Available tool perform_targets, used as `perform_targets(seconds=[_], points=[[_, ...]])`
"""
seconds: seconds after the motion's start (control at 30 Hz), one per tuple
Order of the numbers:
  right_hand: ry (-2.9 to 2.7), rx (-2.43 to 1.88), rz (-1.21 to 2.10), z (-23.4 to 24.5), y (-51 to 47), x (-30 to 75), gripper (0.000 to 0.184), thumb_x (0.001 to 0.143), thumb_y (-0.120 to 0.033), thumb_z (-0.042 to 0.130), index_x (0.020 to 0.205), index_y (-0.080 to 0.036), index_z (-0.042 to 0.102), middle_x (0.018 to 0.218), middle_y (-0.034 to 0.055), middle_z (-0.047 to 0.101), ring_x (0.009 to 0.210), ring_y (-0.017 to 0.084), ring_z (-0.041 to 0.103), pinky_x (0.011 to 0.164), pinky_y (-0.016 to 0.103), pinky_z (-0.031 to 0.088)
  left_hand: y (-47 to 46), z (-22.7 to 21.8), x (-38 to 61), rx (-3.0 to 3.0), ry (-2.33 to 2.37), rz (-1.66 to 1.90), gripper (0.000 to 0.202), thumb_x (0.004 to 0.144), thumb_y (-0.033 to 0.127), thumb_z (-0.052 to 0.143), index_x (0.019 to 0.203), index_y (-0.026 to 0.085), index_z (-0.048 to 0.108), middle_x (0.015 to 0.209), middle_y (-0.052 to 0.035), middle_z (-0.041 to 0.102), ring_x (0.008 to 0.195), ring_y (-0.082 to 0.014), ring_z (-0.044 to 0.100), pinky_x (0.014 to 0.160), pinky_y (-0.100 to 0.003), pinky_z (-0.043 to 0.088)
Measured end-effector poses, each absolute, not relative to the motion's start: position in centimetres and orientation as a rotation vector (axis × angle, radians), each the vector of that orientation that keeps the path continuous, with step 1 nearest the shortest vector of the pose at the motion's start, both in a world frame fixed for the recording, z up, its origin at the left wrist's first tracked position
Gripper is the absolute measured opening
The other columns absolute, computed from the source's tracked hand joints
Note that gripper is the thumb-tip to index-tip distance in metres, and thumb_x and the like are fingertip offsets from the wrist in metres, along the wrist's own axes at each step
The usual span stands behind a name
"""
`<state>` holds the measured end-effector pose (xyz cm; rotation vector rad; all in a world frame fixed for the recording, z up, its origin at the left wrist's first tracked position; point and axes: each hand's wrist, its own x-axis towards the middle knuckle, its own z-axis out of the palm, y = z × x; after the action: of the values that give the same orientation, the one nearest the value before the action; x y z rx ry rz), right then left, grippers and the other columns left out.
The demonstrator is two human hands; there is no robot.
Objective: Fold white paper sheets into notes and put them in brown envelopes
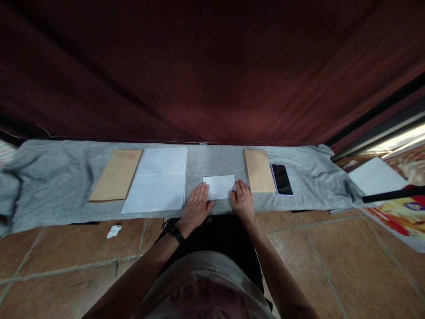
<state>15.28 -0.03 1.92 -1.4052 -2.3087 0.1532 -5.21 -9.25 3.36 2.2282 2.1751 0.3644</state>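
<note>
A small white piece of paper (219, 187), perhaps folded, lies flat on the grey cloth in front of me. At its left edge rests my left hand (197, 204), palm down with the fingers stretched out. My right hand (242, 200) lies flat by the paper's right edge, fingers extended. Neither hand grips anything. Left of my left hand is a stack of large white sheets (157, 179). Just beyond my right hand sits a brown envelope (260, 170).
Another brown envelope (117, 174) lies left of the white sheets. A phone (282, 179) is at the right. Grey cloth (215, 157) covers the narrow table, backed by a dark red curtain (212, 79). A crumpled white scrap (114, 231) is on the tiled floor.
</note>
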Motion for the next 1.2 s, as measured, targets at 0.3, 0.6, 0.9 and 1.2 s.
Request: perform_targets(seconds=[0.3,0.6,0.9,1.2], points=[[-2.170,-1.745,0.309,4.0,0.1,13.9,0.032,0.094,-0.029,0.049,0.121,-0.017,0.063,0.105,0.0152,0.065,0.099,0.029,0.061,0.088,0.039,0.046,-9.2,3.4,-5.0,2.218,2.191,0.382,0.063,0.100,0.038,0.036,0.151,0.002,0.033,0.159,-0.0211,0.034,0.151,-0.0277,0.024,0.123,-0.047,0.025],[-1.764,-1.626,0.863,4.0,1.3,14.6,0.017,0.084,-0.036,0.058,0.087,-0.023,0.068,0.077,0.0045,0.070,0.076,0.023,0.066,0.071,0.031,0.049,-9.3,3.4,-4.6,2.212,2.219,0.398,0.064,0.099,0.037,0.039,0.151,0.001,0.033,0.159,-0.0219,0.033,0.151,-0.0281,0.024,0.123,-0.047,0.024],[-1.485,-1.398,1.149,4.9,0.7,14.0,0.036,0.085,-0.052,0.052,0.092,-0.019,0.066,0.072,-0.0011,0.064,0.060,0.014,0.060,0.053,0.026,0.054,-9.3,3.6,-4.1,2.129,2.229,0.463,0.064,0.098,0.033,0.040,0.154,0.005,0.028,0.159,-0.0207,0.034,0.151,-0.0287,0.024,0.123,-0.051,0.024],[-1.337,-1.158,1.185,7.7,0.9,14.4,0.021,0.078,-0.039,0.065,0.087,-0.021,0.063,0.082,0.0003,0.068,0.077,0.017,0.063,0.078,0.032,0.054,-7.5,4.4,-4.8,1.803,2.172,0.837,0.071,0.094,0.022,0.045,0.158,0.008,0.016,0.161,-0.0169,0.033,0.148,-0.0237,0.033,0.119,-0.039,0.036]])
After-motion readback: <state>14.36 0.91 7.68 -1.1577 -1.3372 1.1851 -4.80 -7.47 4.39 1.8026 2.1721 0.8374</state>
